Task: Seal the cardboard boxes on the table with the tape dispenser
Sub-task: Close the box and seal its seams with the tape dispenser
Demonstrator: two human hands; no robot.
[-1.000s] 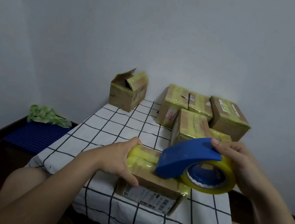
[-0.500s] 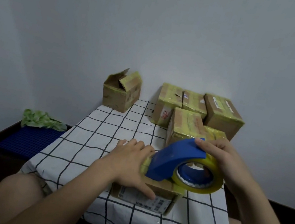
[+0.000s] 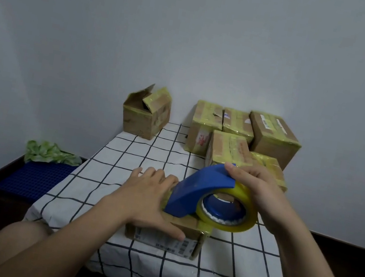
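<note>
The left hand (image 3: 146, 198) now lies flat on the box (image 3: 158, 241), right hand (image 3: 262, 194) grasping the tape dispenser (image 3: 202, 188); weak pressing could let tape wrinkle

Checked-cloth table (image 3: 125, 152); cardboard boxes (image 3: 274, 137)

Head view, single frame. Person seen only as limbs entering from the lower edge.

Left forearm (image 3: 76, 237): bare along its whole visible length, from the frame edge to the wrist. Right forearm (image 3: 315, 266): likewise bare up to the frame edge.

Left hand (image 3: 149, 196): bare, seen from the back, with four fingers and the thumb in view. Right hand (image 3: 258, 188): bare, with the back and knuckles in view; fingernails were too small to judge.

Knee (image 3: 17, 238): bare, rounded, with part of the thigh showing under the left forearm at lower left.

Clothing lay outside the frame, so what was worn could not be told.
</note>
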